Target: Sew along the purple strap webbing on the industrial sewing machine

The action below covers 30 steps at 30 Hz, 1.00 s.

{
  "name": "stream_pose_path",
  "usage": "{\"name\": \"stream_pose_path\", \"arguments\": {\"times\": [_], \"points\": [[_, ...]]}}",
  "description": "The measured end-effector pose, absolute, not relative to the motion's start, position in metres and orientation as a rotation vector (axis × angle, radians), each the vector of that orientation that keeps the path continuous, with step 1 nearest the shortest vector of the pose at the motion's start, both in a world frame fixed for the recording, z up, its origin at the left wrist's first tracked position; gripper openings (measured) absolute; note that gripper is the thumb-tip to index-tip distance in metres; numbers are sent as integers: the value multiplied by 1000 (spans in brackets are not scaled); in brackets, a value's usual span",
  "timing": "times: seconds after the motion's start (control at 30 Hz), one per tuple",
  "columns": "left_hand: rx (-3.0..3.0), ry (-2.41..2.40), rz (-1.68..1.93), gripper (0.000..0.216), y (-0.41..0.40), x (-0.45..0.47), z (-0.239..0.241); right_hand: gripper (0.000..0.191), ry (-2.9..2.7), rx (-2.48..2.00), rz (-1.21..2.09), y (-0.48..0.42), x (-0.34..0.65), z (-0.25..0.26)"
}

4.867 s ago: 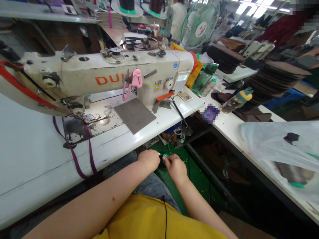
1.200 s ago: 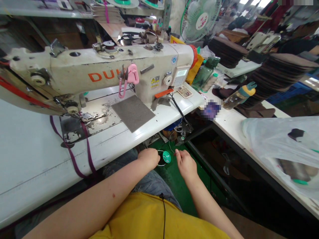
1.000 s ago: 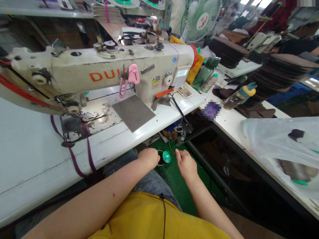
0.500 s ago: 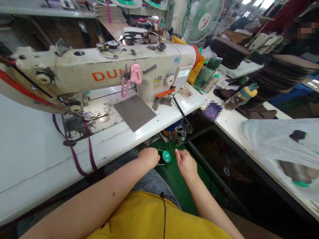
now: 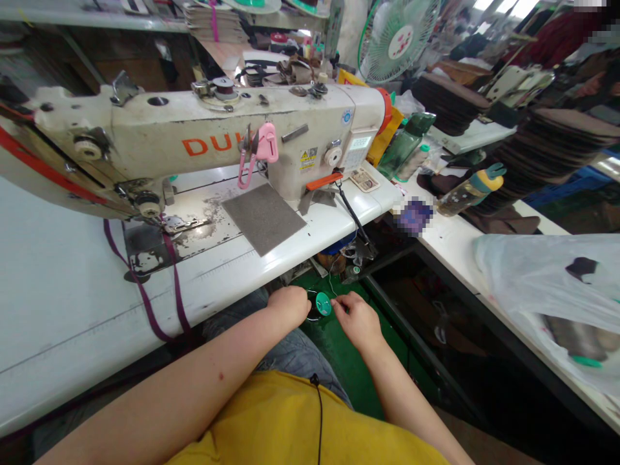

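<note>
Below the front edge of the sewing table, my left hand (image 5: pixel 289 306) is closed on a spool of dark thread (image 5: pixel 314 309), whose round green end (image 5: pixel 323 303) faces right. Most of its fingers are hidden from above. My right hand (image 5: pixel 357 318) is beside the green end, thumb and forefinger pinched close to it. What they hold, if anything, is too fine to make out. Above the hands stands a white sewing machine (image 5: pixel 217 139) with purple tape (image 5: pixel 177 278) hanging from beneath its foot over the table edge.
Pink thread snips (image 5: pixel 249 165) hang on the machine, with a grey square sheet (image 5: pixel 264 219) on its bed. On the right-hand table are a drink bottle (image 5: pixel 469 190) and a plastic bag (image 5: pixel 547 278). Dark stacked pieces (image 5: pixel 562 155) and a green fan (image 5: pixel 400 40) stand behind.
My right hand has moved slightly left, bringing its fingertips close to the spool's green end. My left hand and the spool have stayed almost still.
</note>
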<state>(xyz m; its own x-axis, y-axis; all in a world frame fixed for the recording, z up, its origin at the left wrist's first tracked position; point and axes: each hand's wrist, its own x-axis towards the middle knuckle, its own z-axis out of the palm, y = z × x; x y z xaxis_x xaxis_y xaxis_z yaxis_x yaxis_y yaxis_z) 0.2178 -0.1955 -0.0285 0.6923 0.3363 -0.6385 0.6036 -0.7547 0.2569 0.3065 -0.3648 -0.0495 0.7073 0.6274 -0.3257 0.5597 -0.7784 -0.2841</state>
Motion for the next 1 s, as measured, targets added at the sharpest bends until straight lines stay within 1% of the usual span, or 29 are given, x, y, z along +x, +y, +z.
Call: {"name": "stream_pose_path", "arguments": {"times": [0.07, 0.13, 0.37, 0.47, 0.63, 0.7, 0.77, 0.87, 0.93, 1.0], "points": [[2456, 721, -795, 38, -196, 218, -29, 18, -1031, -2722, 676, -364, 306, -51], [2462, 718, -793, 37, -196, 217, -30, 14, -1084, -2708, 724, -364, 305, -54], [2475, 713, -783, 37, -197, 217, -33, 13, -1183, -2739, 749, -361, 302, -58], [2476, 702, -782, 37, -198, 217, -31, 19, -1171, -2784, 715, -355, 295, -58], [2472, 709, -773, 38, -200, 216, -32, 45, -1047, -2879, 616, -344, 285, -53], [2466, 707, -768, 37, -200, 216, -34, 48, -1033, -2889, 607, -345, 286, -48], [2458, 705, -767, 36, -200, 215, -36, 39, -1062, -2872, 642, -350, 289, -45], [2450, 709, -768, 36, -201, 216, -37, 17, -1133, -2823, 727, -356, 293, -45], [2449, 711, -766, 36, -201, 217, -37, 14, -1149, -2807, 751, -357, 293, -50], [2447, 707, -763, 36, -201, 217, -37, 18, -1125, -2812, 743, -354, 291, -55]]}}
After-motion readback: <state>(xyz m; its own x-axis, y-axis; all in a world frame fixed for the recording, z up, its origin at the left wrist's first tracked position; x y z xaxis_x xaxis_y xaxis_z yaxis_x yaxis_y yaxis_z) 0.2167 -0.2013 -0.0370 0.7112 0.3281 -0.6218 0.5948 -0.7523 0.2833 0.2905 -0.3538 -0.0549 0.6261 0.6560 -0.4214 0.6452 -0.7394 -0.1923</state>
